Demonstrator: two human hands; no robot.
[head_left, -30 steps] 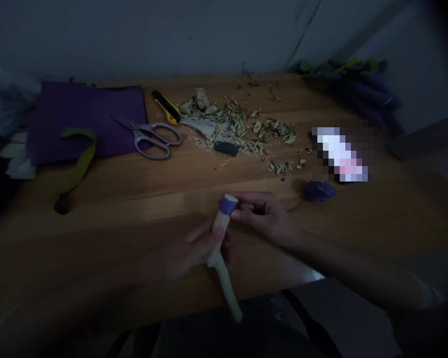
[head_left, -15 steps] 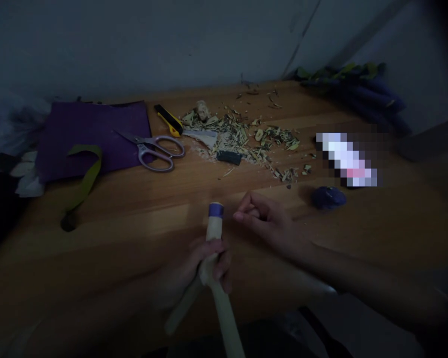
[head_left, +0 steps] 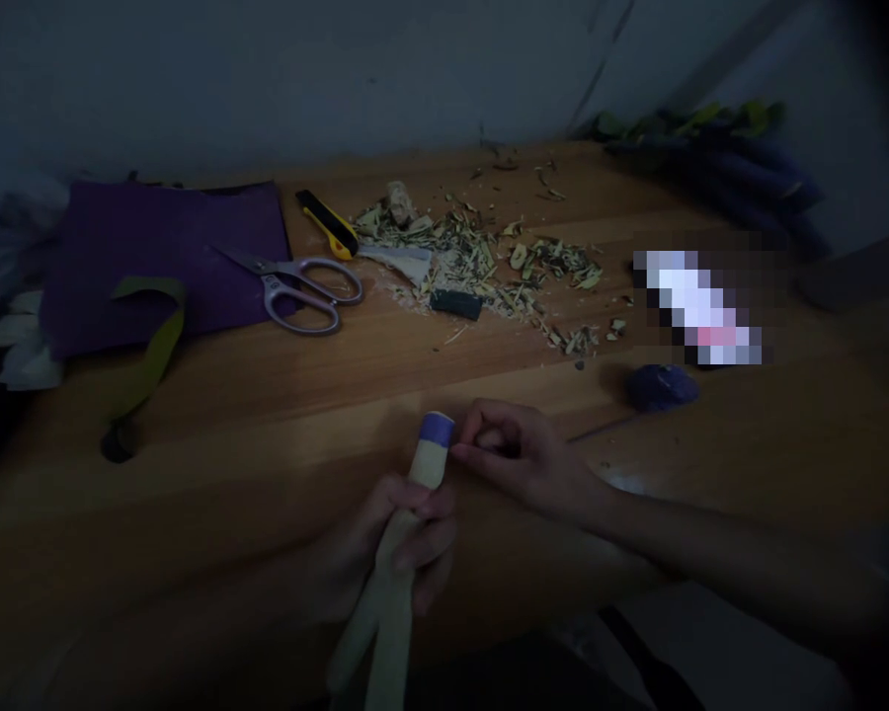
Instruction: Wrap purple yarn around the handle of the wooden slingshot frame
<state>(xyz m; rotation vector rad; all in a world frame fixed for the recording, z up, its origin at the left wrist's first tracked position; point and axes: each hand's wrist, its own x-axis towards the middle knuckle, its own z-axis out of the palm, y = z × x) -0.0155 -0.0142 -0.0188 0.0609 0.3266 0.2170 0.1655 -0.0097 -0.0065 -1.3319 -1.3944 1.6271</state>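
Wooden table (head_left: 267, 405) against a dim wall (head_left: 267, 79), left hand (head_left: 424, 543) gripping the forked stick (head_left: 430, 464), right hand (head_left: 525, 454) pinched closed by its purple band (head_left: 437, 429), any hold unclear, shavings (head_left: 474, 255) beyond the stick, scissors (head_left: 307, 286) left, blue-purple ball (head_left: 661, 387) right.

Improvised craft spot, exact room unclear, wooden table (head_left: 267, 395) against plain wall (head_left: 267, 89), wood shavings (head_left: 459, 247) mid-table, cutter (head_left: 330, 225) and scissors (head_left: 300, 286) left of them, purple sheet (head_left: 163, 257) far left

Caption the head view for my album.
Left hand grips a pale, forked wooden stick with a purple band at its tip, right hand close by.
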